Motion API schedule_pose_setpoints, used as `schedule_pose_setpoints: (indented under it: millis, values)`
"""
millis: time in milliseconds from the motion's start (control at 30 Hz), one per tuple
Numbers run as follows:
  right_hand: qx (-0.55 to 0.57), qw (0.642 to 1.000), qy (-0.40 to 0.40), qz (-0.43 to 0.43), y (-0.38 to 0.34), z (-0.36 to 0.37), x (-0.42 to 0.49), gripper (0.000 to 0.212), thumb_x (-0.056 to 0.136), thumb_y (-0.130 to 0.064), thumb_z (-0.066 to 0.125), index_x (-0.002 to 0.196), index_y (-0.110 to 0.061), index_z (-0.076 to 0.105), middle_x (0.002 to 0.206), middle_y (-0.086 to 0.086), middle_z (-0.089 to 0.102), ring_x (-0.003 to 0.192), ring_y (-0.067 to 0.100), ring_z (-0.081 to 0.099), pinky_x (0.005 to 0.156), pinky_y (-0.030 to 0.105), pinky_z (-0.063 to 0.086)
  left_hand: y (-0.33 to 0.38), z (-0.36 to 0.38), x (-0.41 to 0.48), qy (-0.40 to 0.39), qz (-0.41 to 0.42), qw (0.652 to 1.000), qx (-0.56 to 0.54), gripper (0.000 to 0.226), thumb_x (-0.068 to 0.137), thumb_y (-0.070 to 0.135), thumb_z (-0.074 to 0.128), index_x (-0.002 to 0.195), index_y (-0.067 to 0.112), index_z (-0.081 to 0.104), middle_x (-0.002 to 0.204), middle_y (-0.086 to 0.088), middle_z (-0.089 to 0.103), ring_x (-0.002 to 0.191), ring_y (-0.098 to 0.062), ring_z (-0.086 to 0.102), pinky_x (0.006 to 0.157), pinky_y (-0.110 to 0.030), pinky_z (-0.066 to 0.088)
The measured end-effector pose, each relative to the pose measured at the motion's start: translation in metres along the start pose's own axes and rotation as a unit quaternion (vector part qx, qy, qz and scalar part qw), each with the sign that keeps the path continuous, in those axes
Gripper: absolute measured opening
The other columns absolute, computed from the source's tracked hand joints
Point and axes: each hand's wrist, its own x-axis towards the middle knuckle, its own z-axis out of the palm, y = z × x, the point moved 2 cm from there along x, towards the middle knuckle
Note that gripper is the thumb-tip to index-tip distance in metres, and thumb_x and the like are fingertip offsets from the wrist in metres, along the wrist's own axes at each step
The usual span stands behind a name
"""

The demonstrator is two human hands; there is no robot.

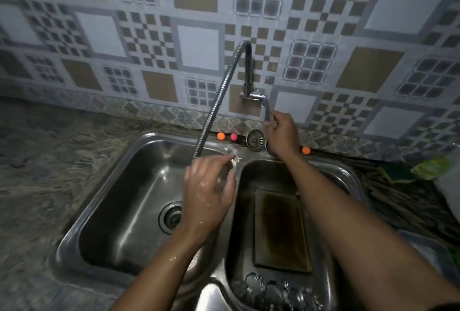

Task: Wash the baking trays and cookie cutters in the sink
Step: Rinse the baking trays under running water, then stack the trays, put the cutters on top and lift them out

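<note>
One sink [65,243] is showing two basins: a left basin [119,198] and a right basin [245,223]. One tap [224,91] with one lever [266,109] is arching above. One baking tray [281,231] is lying inside; the cookie cutters [278,290] are overlapping too closely to count. Three balls are sitting on the ledge: one orange ball [221,135], one pink ball [233,137], a second orange ball [306,150]. One loose strainer [256,139] and one drain [171,216] are showing. Two hands are appearing: left hand [209,196], right hand [282,134].

The baking tray [281,228] is lying in the right basin [245,198] of the sink [74,231], the cookie cutters [278,290] before it at the near edge. The strainer [256,140] is sitting on the back rim below the tap [251,95], whose hose [211,111] is hanging over the left basin [119,211].
</note>
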Motion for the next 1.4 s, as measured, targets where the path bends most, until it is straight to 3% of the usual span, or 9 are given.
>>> schedule_pose_setpoints:
  millis: [167,333,533,767,967,1100,1200,1300,1400]
  values:
    - [-0.004,0.999,0.011,-0.038,-0.035,-0.001,0.011,0.029,0.09,-0.009,0.064,0.119,-0.008,0.065,0.11,0.011,0.063,0.09,0.013,0.06,0.081,0.024,0.049,-0.03,-0.028,0.006,0.091,-0.076,0.993,0.017,0.046,0.09,0.003,0.064,0.134,0.015,0.059,0.121,-0.003,0.054,0.111,-0.022,0.048,0.098,-0.034,0.042]
    - [-0.03,0.995,0.013,-0.09,-0.053,-0.01,0.028,0.012,0.091,-0.015,0.065,0.1,-0.01,0.072,0.093,0.002,0.07,0.08,0.008,0.061,0.075,0.018,0.05,-0.049,-0.024,0.009,0.106,-0.089,0.988,-0.073,0.048,0.086,-0.015,0.059,0.124,0.013,0.067,0.111,0.0,0.057,0.104,-0.017,0.056,0.091,-0.019,0.046]
    - [-0.008,0.992,0.019,-0.126,-0.056,0.0,0.034,0.013,0.093,-0.02,0.063,0.096,-0.01,0.071,0.085,-0.003,0.066,0.073,0.004,0.059,0.065,0.003,0.043,-0.064,-0.01,0.004,0.105,-0.101,0.985,-0.098,0.038,0.092,-0.005,0.058,0.125,0.013,0.066,0.112,0.003,0.054,0.105,-0.024,0.056,0.088,-0.039,0.053]
    - [0.107,0.986,0.109,0.072,-0.057,-0.002,0.096,0.022,0.086,-0.03,0.072,0.071,-0.015,0.064,0.062,0.002,0.069,0.054,0.017,0.067,0.062,0.039,0.06,-0.065,0.006,-0.001,0.085,-0.089,0.989,-0.082,0.035,0.092,-0.005,0.06,0.124,0.008,0.065,0.11,0.002,0.061,0.1,-0.021,0.057,0.08,-0.043,0.051]
    - [0.084,0.99,0.084,0.078,-0.054,0.014,0.083,0.028,0.085,-0.039,0.069,0.069,-0.016,0.063,0.065,0.0,0.068,0.06,0.017,0.068,0.062,0.035,0.058,-0.074,0.001,0.005,0.078,-0.135,0.984,-0.09,0.03,0.093,0.001,0.06,0.119,0.014,0.064,0.109,0.008,0.061,0.093,-0.017,0.061,0.08,-0.03,0.053]
    - [0.048,0.994,0.046,0.086,-0.012,0.011,0.04,0.025,0.087,-0.041,0.064,0.081,-0.017,0.067,0.076,0.0,0.07,0.069,0.015,0.068,0.065,0.033,0.058,-0.081,0.013,0.027,0.028,-0.219,0.967,-0.125,0.028,0.09,0.002,0.062,0.106,0.025,0.059,0.097,0.007,0.065,0.084,-0.01,0.064,0.075,-0.034,0.058]
    - [0.038,0.994,0.005,0.098,0.014,0.008,-0.001,0.018,0.093,-0.032,0.062,0.092,-0.015,0.067,0.079,0.002,0.07,0.063,0.011,0.067,0.052,0.021,0.053,-0.088,0.021,0.043,0.021,-0.245,0.961,-0.126,0.029,0.089,0.001,0.063,0.101,0.026,0.055,0.091,0.011,0.062,0.08,-0.01,0.064,0.073,-0.039,0.059]
    - [0.028,0.993,-0.037,0.112,0.034,-0.001,-0.048,0.011,0.094,-0.027,0.06,0.097,-0.017,0.065,0.077,-0.004,0.068,0.063,0.01,0.066,0.053,0.02,0.047,-0.087,0.019,0.043,0.06,-0.234,0.964,-0.113,0.025,0.088,0.003,0.066,0.103,0.021,0.056,0.102,0.002,0.06,0.086,-0.011,0.061,0.076,-0.038,0.057]
    - [0.007,0.986,-0.075,0.148,0.074,-0.008,-0.103,0.011,0.09,-0.025,0.066,0.088,-0.015,0.069,0.073,-0.004,0.068,0.065,0.01,0.064,0.059,0.023,0.049,-0.067,0.023,0.019,0.097,-0.192,0.971,-0.104,0.03,0.085,0.007,0.07,0.111,0.011,0.057,0.121,-0.008,0.047,0.107,-0.017,0.054,0.095,-0.024,0.049]
